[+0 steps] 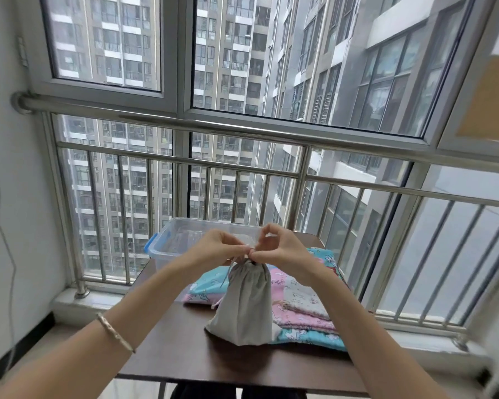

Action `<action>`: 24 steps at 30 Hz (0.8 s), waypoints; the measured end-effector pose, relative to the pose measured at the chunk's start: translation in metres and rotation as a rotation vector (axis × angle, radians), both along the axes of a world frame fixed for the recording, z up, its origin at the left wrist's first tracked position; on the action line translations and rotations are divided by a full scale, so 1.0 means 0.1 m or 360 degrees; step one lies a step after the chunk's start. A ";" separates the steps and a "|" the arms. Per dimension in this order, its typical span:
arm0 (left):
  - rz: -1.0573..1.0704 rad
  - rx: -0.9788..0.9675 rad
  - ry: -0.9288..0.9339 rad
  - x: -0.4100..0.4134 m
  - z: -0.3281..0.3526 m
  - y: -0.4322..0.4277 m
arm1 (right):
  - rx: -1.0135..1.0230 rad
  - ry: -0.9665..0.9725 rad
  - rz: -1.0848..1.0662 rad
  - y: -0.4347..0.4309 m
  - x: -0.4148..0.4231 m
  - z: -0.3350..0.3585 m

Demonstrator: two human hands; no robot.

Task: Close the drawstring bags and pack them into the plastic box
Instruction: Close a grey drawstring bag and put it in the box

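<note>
Bag hangs under both pinching hands.

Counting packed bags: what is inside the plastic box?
No bag shows through the clear plastic box; its right end is hidden behind the left hand and right hand, both pinching a grey bag.

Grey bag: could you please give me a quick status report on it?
Left hand and right hand pinching cord at grey bag's neck. Bag upright on table. Box behind, open-topped, path looks free.
</note>
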State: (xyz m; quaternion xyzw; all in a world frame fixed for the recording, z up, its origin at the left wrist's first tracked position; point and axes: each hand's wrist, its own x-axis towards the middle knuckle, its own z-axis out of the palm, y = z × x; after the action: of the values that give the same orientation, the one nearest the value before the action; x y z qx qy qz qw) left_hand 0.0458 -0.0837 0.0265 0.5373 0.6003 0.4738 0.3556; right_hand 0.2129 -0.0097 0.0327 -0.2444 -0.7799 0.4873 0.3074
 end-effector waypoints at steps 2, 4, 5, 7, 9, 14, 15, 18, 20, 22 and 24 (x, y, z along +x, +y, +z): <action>0.0035 0.0067 0.0139 0.00 -0.01 0.01 | 0.0289 -0.0028 -0.0140 -0.01 -0.03 -0.04; 0.0063 0.0115 0.0289 -0.01 -0.01 0.03 | 0.0606 -0.0076 -0.0303 0.00 -0.05 -0.07; 0.0073 0.0124 0.0361 -0.01 -0.01 0.04 | 0.0724 -0.0089 -0.0359 0.00 -0.06 -0.08; 0.0065 0.0116 0.0468 0.00 0.00 0.07 | 0.0951 -0.0124 -0.0392 0.00 -0.07 -0.10; 0.0019 0.0080 0.0502 -0.01 0.03 0.08 | 0.1139 -0.0196 -0.0357 0.00 -0.09 -0.11; -0.0064 -0.0003 0.0554 -0.02 0.09 0.08 | 0.1225 -0.0341 -0.0294 0.02 -0.07 -0.06; -0.0081 -0.0004 0.0574 -0.01 0.11 0.08 | 0.1183 -0.0353 -0.0297 0.02 -0.07 -0.05; -0.0120 0.0018 0.0690 0.00 0.15 0.06 | 0.0822 -0.0332 -0.0302 0.06 -0.08 -0.06; -0.0112 0.0081 0.0782 -0.01 0.16 0.07 | 0.0478 -0.0276 -0.0292 0.07 -0.09 -0.09; -0.0085 0.0147 0.0858 0.00 0.17 0.06 | 0.0052 -0.0164 -0.0212 0.10 -0.10 -0.12; -0.0059 0.0195 0.0883 0.02 0.17 0.05 | -0.0321 -0.0061 -0.0103 0.10 -0.10 -0.13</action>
State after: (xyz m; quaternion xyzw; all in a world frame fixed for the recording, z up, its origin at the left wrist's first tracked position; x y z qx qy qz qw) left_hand 0.0482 -0.0786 0.0438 0.6778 0.6350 0.3375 0.1531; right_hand 0.2031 0.0003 0.0194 -0.3084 -0.7243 0.5484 0.2820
